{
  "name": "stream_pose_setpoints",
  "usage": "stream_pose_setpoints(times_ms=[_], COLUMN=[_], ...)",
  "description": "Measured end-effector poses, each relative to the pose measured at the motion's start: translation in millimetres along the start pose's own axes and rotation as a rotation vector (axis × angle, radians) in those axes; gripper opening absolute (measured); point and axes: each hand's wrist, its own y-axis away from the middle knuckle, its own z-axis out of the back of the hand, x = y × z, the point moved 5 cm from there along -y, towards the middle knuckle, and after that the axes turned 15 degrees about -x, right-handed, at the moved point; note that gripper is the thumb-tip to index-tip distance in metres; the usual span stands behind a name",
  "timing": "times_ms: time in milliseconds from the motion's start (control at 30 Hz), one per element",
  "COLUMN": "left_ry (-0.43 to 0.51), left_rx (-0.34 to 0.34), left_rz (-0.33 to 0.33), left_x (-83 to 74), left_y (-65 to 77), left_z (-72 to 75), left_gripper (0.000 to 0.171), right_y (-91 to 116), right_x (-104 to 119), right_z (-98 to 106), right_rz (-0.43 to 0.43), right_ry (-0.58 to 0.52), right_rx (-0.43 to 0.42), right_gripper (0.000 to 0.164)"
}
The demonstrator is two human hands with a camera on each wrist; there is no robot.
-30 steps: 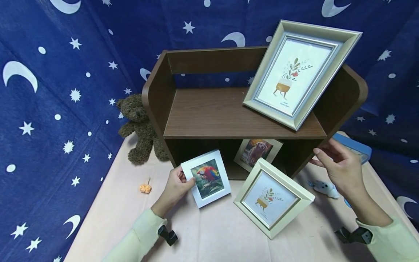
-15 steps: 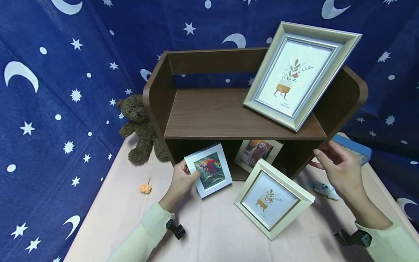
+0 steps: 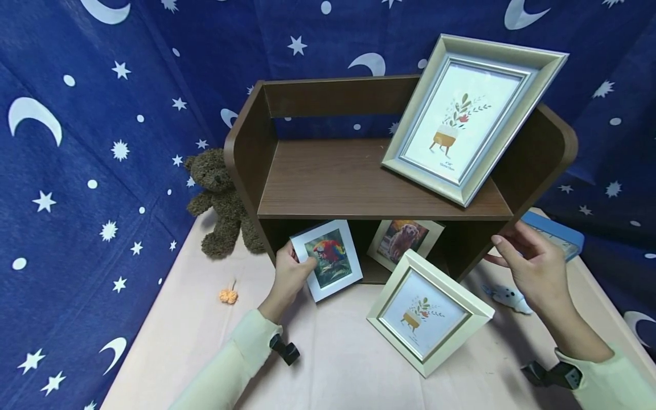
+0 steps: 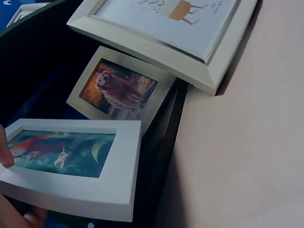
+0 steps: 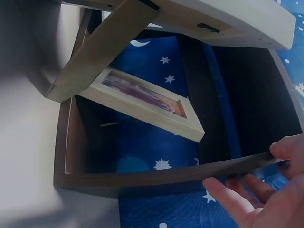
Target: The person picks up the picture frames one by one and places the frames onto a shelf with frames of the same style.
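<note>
My left hand (image 3: 291, 279) pinches the left edge of a white photo frame (image 3: 355, 272) with a parrot picture, thumb over its front. This frame is tilted at the opening of the lower compartment of a brown wooden shelf (image 3: 328, 179). In the left wrist view, the parrot frame's white border (image 4: 121, 171) overlaps a second photo frame with a dog picture (image 4: 118, 90), which leans inside the compartment. At the shelf's right side panel, my right hand (image 3: 538, 267) holds the edge, its thumb on one side and fingers (image 5: 228, 199) on the other.
A cream frame (image 3: 430, 313) with a plant print stands before the shelf. A larger silvery frame (image 3: 461, 119) leans on the upper board. A brown teddy bear (image 3: 217, 199), a small orange trinket (image 3: 228, 296), a blue plush (image 3: 508, 297) and a blue box (image 3: 558, 230) lie around the shelf.
My left hand has carried the parrot frame forward and slightly right, from in front of the shelf up to the lower compartment's opening. My right hand has stayed at the side panel.
</note>
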Motion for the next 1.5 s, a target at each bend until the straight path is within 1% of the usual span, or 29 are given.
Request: stream_pose_setpoints(times_ms=[233,367,400,567,767,933,1067,1167,1233,1333,1467,1500], left_ry=[-0.014,-0.014,-0.013,-0.077,-0.12,-0.207,-0.275,-0.33,-0.347,-0.333,-0.256,-0.247], left_rx=[-0.048,-0.061,-0.059,-0.064,-0.082,-0.051,-0.015,0.01,0.021,0.036,0.059,0.064], left_rz=[0.02,0.017,0.017,-0.003,-0.013,-0.023,-0.029,-0.037,-0.042,-0.036,-0.004,0.005], left_x=[5.8,7.6,7.9,11.2,15.0,15.2,14.1,16.4,19.0,23.6,29.8,31.5], left_y=[-7.7,-10.4,-11.1,-16.5,-23.4,-28.0,-30.4,-29.6,-27.0,-22.3,-17.1,-16.2], left_z=[-6.9,-9.8,-10.9,-15.2,-15.2,-14.5,-13.7,-12.5,-11.1,-8.7,-5.4,-4.6], left_gripper=[0.039,0.04,0.041,0.044,0.046,0.051,0.051,0.052,0.054,0.058,0.061,0.062], right_y=[1,1,0,1,1,1,1,1,1,2,1,1], right_x=[0,-1,-1,0,0,-1,-2,-2,-2,-1,-1,-1], right_z=[-1,-1,-1,1,0,2,3,4,4,3,3,3], right_rz=[0.005,0.009,0.013,0.02,0.01,0.008,0.002,0.001,0.0,0.002,-0.009,-0.006], right_ry=[-0.001,-0.015,-0.002,0.038,0.021,0.057,0.092,0.114,0.117,0.126,0.104,0.121], right_rx=[-0.005,0.002,0.003,0.002,-0.002,-0.019,-0.023,-0.028,-0.029,-0.03,-0.03,-0.031], right_gripper=[0.05,0.051,0.051,0.052,0.051,0.051,0.053,0.053,0.053,0.053,0.053,0.053])
